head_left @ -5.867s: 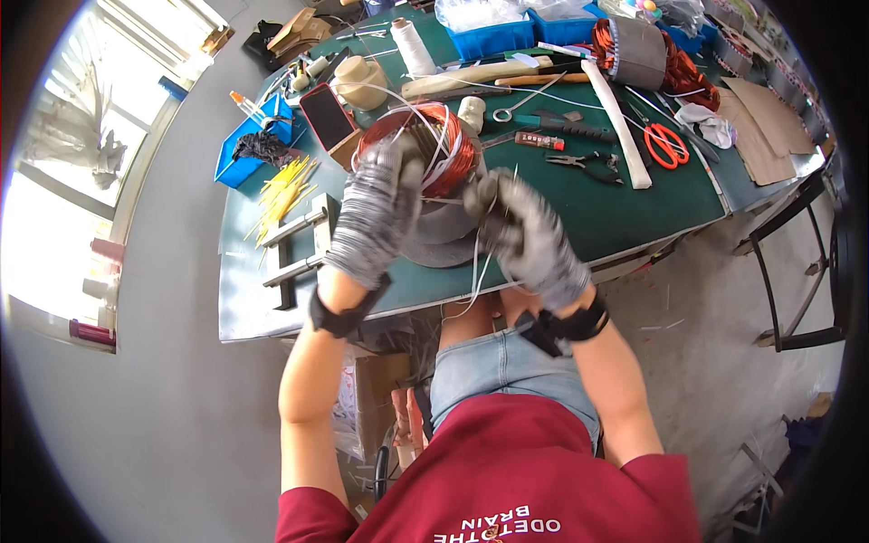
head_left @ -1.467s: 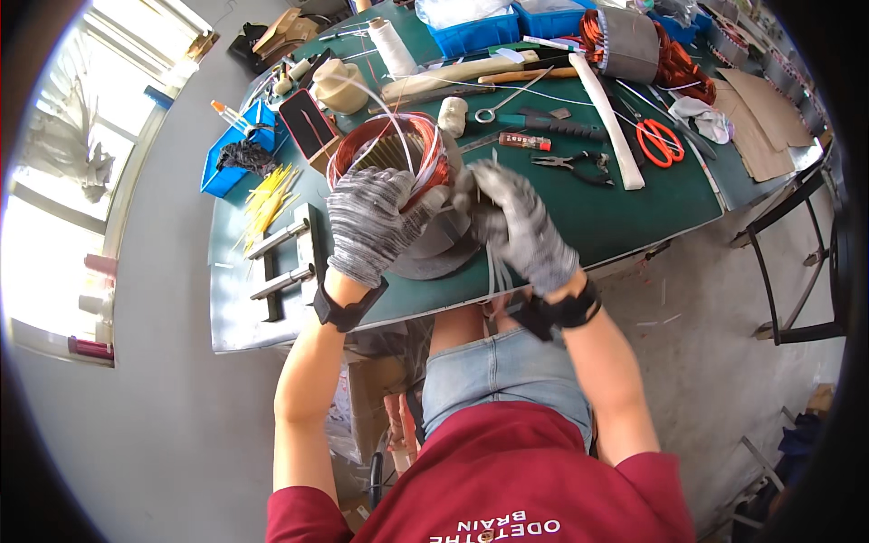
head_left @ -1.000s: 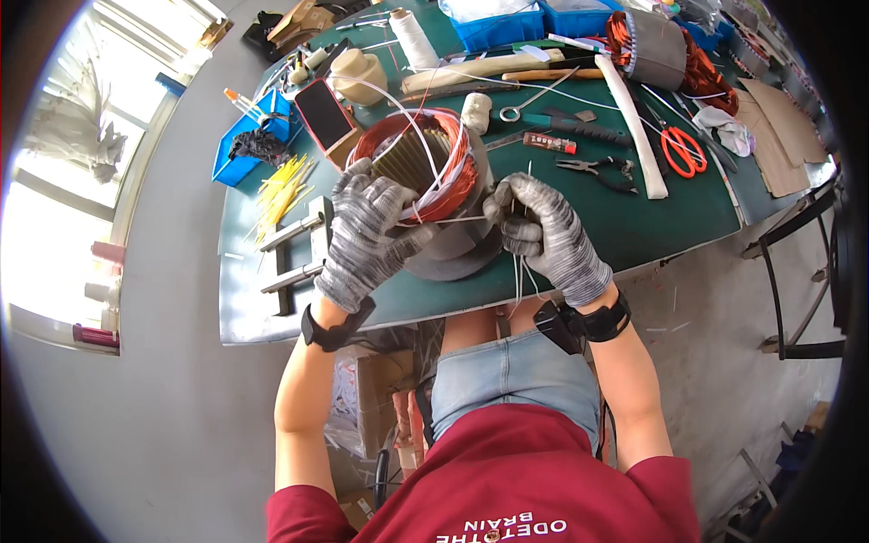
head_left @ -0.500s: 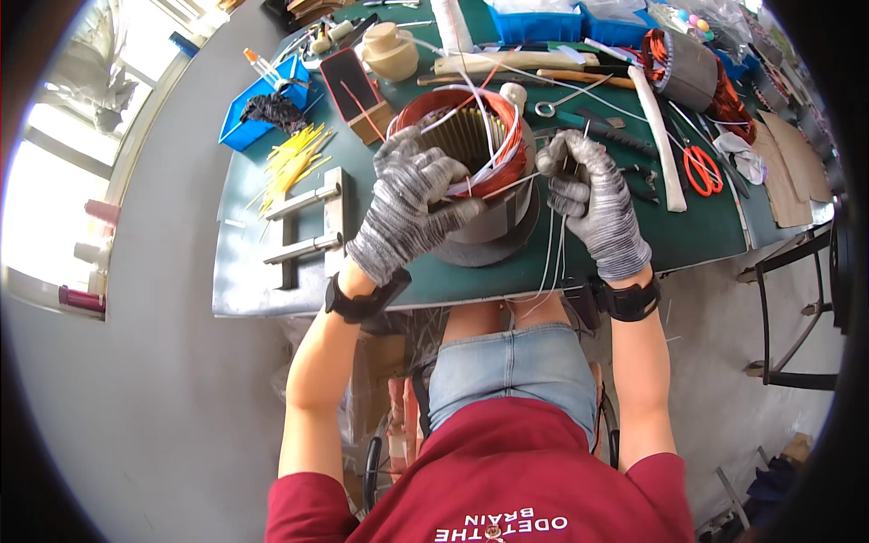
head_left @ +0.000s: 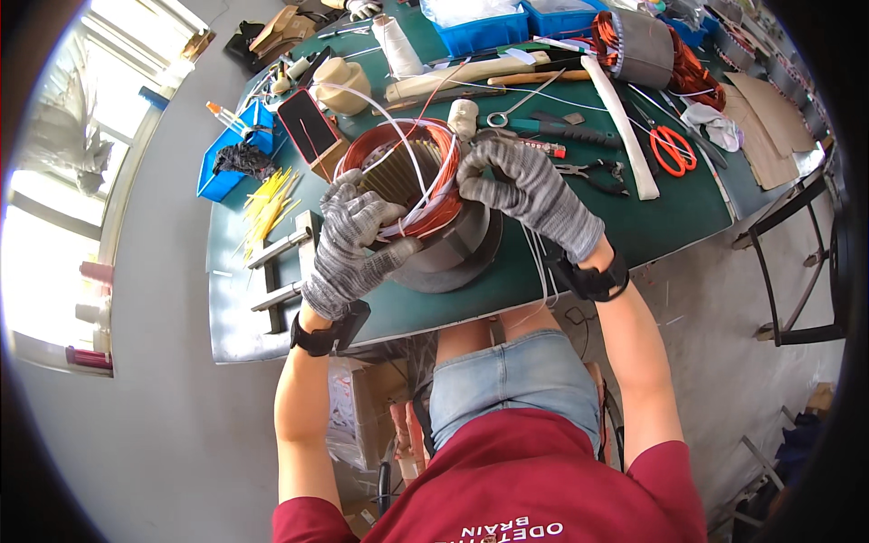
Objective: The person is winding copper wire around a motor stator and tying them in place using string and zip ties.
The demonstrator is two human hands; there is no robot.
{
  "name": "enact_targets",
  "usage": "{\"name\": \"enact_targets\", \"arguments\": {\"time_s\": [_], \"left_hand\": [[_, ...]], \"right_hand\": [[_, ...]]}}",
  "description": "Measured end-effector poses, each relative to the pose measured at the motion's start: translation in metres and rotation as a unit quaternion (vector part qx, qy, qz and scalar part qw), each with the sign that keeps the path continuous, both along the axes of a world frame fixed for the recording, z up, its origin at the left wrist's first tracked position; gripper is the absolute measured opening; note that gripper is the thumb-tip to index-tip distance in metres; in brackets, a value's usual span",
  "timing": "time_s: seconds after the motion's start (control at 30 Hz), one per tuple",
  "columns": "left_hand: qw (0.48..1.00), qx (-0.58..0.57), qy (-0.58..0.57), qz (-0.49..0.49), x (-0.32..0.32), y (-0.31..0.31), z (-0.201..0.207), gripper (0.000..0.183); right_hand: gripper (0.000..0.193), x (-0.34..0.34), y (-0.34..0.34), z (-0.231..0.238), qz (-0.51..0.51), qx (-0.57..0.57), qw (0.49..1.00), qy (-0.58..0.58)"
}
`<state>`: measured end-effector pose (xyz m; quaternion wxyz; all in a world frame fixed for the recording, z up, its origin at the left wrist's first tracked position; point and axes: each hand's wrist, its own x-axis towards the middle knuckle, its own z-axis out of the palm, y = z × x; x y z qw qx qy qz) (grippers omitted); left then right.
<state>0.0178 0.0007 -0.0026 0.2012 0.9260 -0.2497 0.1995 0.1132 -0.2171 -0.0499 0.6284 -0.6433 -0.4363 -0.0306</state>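
Note:
A motor stator (head_left: pixel 444 252) stands upright on the green-topped table, a ring of copper winding (head_left: pixel 364 147) around its open top. White sleeving (head_left: pixel 396 122) arches over the ring, and white lacing lies around its front. My left hand (head_left: pixel 358 240), in a grey knitted glove, is closed over the winding's left front, thumb along the outside. At the right rim, the gloved fingers of my right hand (head_left: pixel 529 185) are pinched together against the winding. Thin white cord (head_left: pixel 540 262) hangs below that hand toward my lap; the bit in the fingertips is mostly hidden.
Left of the stator are a metal frame (head_left: pixel 288 291), yellow sleeves (head_left: pixel 268 208), a blue tray (head_left: pixel 217 184) and an open box (head_left: pixel 312 136). Pliers (head_left: pixel 597 175), orange-handled scissors (head_left: pixel 672 151) and a mallet-like handle (head_left: pixel 620 127) lie to the right. Another wound stator (head_left: pixel 638 50) sits beyond.
My right hand has gone from holding the cord out taut at the right to the winding's right rim. My left hand stays at the left front. The whole view has shifted slightly.

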Motion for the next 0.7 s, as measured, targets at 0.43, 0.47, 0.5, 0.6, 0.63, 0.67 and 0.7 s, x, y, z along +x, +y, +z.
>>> {"name": "enact_targets", "arguments": {"time_s": [0.43,0.47,0.5,0.6,0.63,0.67,0.7], "left_hand": [[0.999,0.027,0.007,0.016,-0.001,0.005,0.002,0.032],[1.0,0.028,0.009,0.01,0.0,0.004,0.002,0.032],[1.0,0.019,0.013,0.007,0.0,0.003,0.002,0.03],[1.0,0.021,0.019,0.011,-0.002,0.002,0.002,0.029],[0.999,0.031,0.016,0.021,-0.002,0.002,0.002,0.028],[0.999,0.018,0.033,0.026,-0.002,0.0,0.004,0.027],[0.999,0.02,0.035,0.02,-0.002,-0.003,0.004,0.027]], "right_hand": [[0.017,0.017,0.007,-0.006,0.004,0.023,0.996,0.086],[0.018,0.021,0.012,-0.009,-0.018,0.027,0.992,0.124],[0.018,0.025,0.011,-0.011,-0.024,0.029,0.991,0.126],[0.022,0.033,0.012,-0.011,0.007,0.01,0.994,0.106],[0.023,0.037,0.009,-0.008,0.006,-0.027,0.998,0.059],[0.026,0.041,0.008,-0.006,0.005,-0.043,0.998,0.052],[0.029,0.043,0.006,-0.005,0.004,-0.058,0.997,0.044]]}}
